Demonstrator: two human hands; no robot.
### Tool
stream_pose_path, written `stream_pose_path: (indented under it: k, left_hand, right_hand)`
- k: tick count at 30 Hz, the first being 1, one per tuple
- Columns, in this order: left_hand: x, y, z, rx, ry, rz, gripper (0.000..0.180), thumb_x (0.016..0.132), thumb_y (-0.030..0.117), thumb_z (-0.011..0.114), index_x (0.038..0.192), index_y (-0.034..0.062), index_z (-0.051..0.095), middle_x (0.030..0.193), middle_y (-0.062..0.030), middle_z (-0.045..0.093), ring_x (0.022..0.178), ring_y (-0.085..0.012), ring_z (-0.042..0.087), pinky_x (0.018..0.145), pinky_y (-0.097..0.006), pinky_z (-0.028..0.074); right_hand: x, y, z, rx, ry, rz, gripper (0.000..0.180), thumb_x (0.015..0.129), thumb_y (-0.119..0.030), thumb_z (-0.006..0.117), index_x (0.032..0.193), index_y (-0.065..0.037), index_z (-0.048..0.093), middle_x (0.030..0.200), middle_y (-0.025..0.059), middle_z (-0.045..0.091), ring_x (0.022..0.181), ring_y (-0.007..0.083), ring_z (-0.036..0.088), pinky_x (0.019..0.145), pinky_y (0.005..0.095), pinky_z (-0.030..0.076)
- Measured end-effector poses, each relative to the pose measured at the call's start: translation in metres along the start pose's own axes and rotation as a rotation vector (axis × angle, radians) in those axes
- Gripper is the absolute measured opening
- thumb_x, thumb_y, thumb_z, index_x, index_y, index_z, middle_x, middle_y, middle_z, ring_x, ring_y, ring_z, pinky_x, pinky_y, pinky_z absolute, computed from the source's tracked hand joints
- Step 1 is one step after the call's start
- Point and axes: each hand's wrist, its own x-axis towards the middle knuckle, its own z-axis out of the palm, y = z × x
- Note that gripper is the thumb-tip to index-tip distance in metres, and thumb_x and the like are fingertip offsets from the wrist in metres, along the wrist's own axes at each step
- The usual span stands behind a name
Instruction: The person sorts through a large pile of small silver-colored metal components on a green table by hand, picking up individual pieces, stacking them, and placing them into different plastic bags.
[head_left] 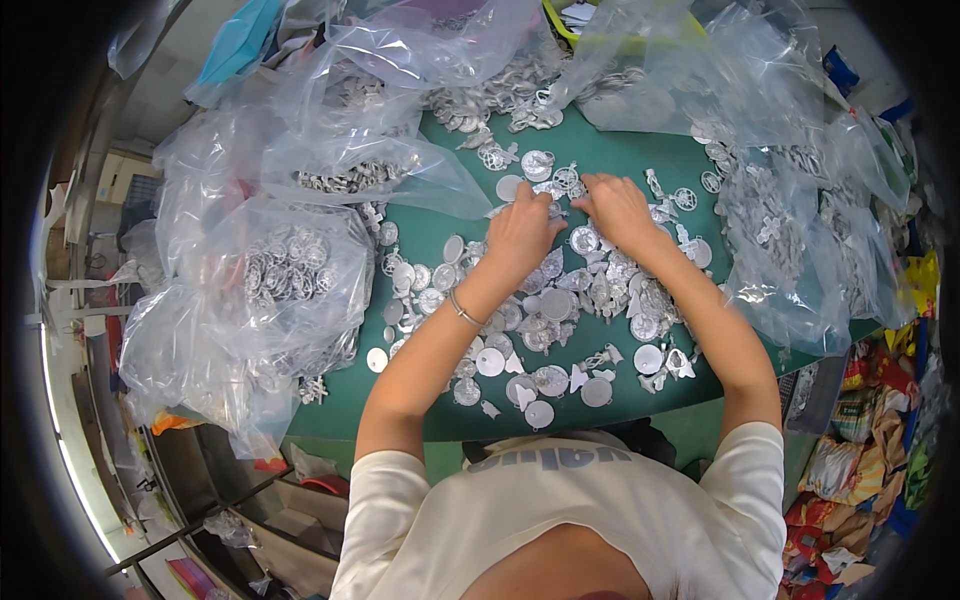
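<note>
Loose silver-coloured metal pieces, mostly round pendants (553, 304), lie heaped and scattered over the green tabletop (430, 395). My left hand (521, 235), a bracelet (463, 307) on its wrist, reaches to the far side of the heap. Its fingers curl downward beside a few flat discs, and the fingertips are partly hidden. Close by on the right, my right hand (616, 211) bends its fingers over more pieces. A wheel-shaped openwork pendant (567, 179) lies between the two hands. Whatever either hand pinches is too small or covered to make out.
Clear plastic bags full of metal pieces crowd the left (290, 265), the back (490, 100) and the right (775, 225). A yellow-green bin (560, 25) stands at the back. Shelves (290, 520) are below left; colourful packages (850, 470) pile up on the right.
</note>
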Motion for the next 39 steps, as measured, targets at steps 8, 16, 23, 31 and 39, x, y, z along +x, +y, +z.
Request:
stream_pose_path:
  k: [8,16,23,31,39]
  left_hand:
    - [0.001,-0.015,0.001,-0.233,0.202,0.072,0.020,0.079,0.016,0.062,0.092,0.0010,0.062,0.082,-0.0135,0.055,0.069,-0.0315,0.058,0.061,-0.038,0.046]
    - [-0.012,-0.031,-0.025,-1.448,-0.127,-0.533,0.020,0.087,0.026,0.055,0.077,0.0092,0.058,0.070,-0.0023,0.053,0.062,-0.0125,0.052,0.044,-0.020,0.037]
    - [-0.018,-0.029,-0.040,-1.914,-0.286,-0.661,0.027,0.087,0.033,0.056,0.072,0.0104,0.051,0.071,-0.0047,0.055,0.068,-0.0165,0.057,0.044,-0.019,0.040]
    - [-0.045,-0.031,-0.038,-0.820,0.096,-0.003,0.015,0.083,0.005,0.056,0.097,0.0037,0.059,0.081,-0.0052,0.059,0.072,-0.0109,0.058,0.051,-0.021,0.042]
    - [-0.064,-0.033,-0.062,-1.791,-0.114,-0.658,0.043,0.079,-0.003,0.050,0.121,0.0030,0.046,0.121,-0.0163,0.050,0.105,-0.0258,0.053,0.081,-0.031,0.046]
  right_hand:
    - [-0.005,-0.009,-0.011,0.125,0.024,0.038,0.026,0.070,-0.015,0.071,0.081,-0.002,0.052,0.082,0.0145,0.059,0.079,0.0341,0.058,0.066,0.0410,0.044]
    - [0.005,-0.001,-0.041,1.196,-0.129,0.496,0.019,0.081,-0.012,0.065,0.095,-0.002,0.058,0.071,-0.0014,0.056,0.061,0.0023,0.048,0.054,0.0196,0.040]
    - [0.020,0.003,0.016,0.064,-0.006,0.076,0.041,0.073,-0.017,0.071,0.109,-0.003,0.057,0.080,0.0112,0.062,0.073,0.0271,0.059,0.066,0.0355,0.047]
    - [0.018,-0.007,-0.005,0.542,-0.064,0.109,0.023,0.073,-0.010,0.070,0.086,-0.003,0.053,0.070,0.0080,0.057,0.061,0.0238,0.054,0.054,0.0301,0.043]
    - [0.003,-0.021,-0.025,0.856,-0.327,0.350,0.029,0.076,-0.021,0.068,0.098,-0.005,0.058,0.066,0.0087,0.059,0.056,0.0164,0.054,0.050,0.0251,0.041]
